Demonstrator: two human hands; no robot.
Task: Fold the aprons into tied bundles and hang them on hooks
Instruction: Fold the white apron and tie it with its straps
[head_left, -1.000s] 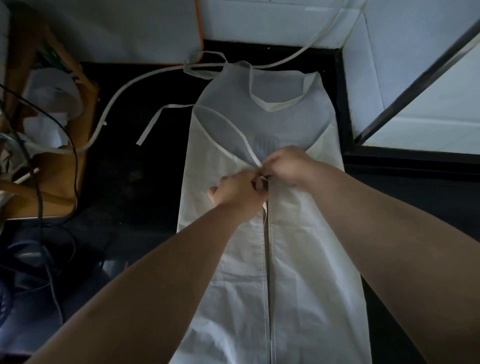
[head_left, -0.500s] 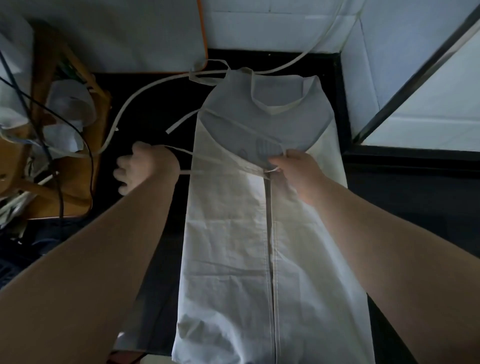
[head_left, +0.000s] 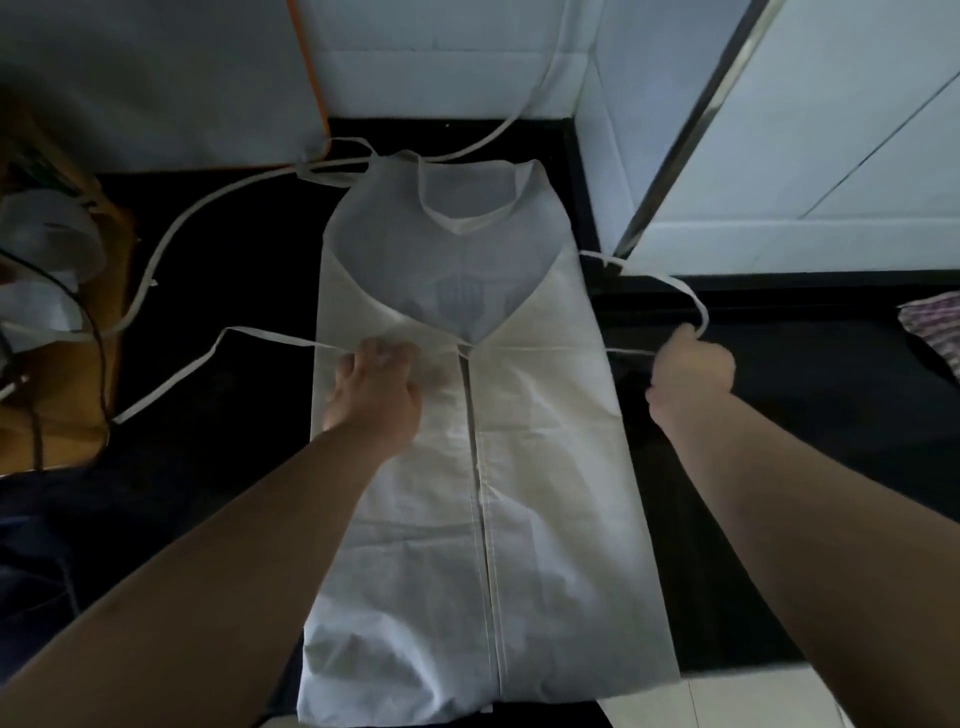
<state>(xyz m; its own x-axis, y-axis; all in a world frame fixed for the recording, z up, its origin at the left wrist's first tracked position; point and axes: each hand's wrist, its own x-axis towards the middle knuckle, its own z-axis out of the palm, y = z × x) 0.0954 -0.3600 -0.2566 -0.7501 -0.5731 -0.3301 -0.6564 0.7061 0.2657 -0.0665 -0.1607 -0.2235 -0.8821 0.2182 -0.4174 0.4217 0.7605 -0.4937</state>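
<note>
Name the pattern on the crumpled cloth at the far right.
The crumpled cloth shows pinkish-purple and white stripes; head view.

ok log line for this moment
apron: flat, sides folded in | left hand: holds left tie on apron | right hand: grips right tie beside apron | bundle: not yet tied

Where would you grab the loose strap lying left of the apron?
Probably the strap near its free end, pinched from above: it lies flat on the dark counter, clear of the apron; the left hand holds its other end.
</note>
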